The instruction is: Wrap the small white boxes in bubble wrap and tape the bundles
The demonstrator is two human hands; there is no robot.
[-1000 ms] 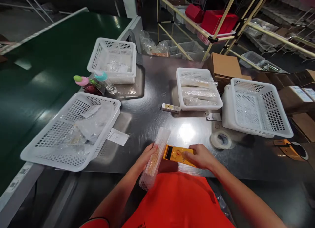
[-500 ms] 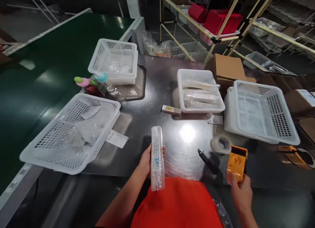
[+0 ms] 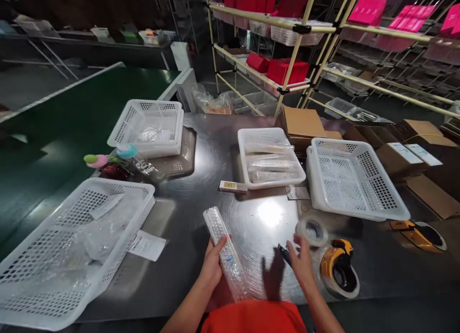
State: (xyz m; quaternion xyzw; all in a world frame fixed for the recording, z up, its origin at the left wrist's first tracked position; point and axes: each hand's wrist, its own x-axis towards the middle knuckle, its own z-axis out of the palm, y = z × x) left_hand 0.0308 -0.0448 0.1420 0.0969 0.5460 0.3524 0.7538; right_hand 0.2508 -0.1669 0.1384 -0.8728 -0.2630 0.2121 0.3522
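Observation:
My left hand (image 3: 212, 266) is closed around a long, flat bubble-wrapped package (image 3: 228, 256), its far end tilted to the left. Over the table on the right, my right hand (image 3: 301, 258) has its fingers apart and holds nothing. Just left of its fingers lies a black cutter (image 3: 284, 254), partly hidden by the hand. A roll of clear tape (image 3: 312, 231) sits beyond the hand. The orange tape dispenser (image 3: 339, 269) rests on the table to the right of my right hand.
A white basket (image 3: 301, 172) holds several wrapped packages; a small box (image 3: 233, 186) lies beside it. Stacked baskets (image 3: 404, 213) and cardboard boxes (image 3: 304, 122) stand at right. At left are a large basket (image 3: 151, 191) with plastic bags, a label (image 3: 147, 245), bottles and more baskets (image 3: 179, 127).
My right hand has let go of the orange dispenser and moved left, its fingers now apart near the cutter. The package has tilted in my left hand. The camera view has shifted upward.

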